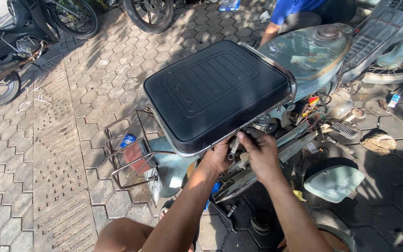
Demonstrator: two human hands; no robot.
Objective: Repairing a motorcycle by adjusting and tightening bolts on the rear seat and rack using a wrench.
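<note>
Both hands are working just under the near edge of the black motorcycle seat point(215, 91), the left hand point(219, 156) curling around a short metal tool point(233, 149) standing nearly upright, while the right hand point(261, 153), fingers bent, is pressing beside it.
</note>
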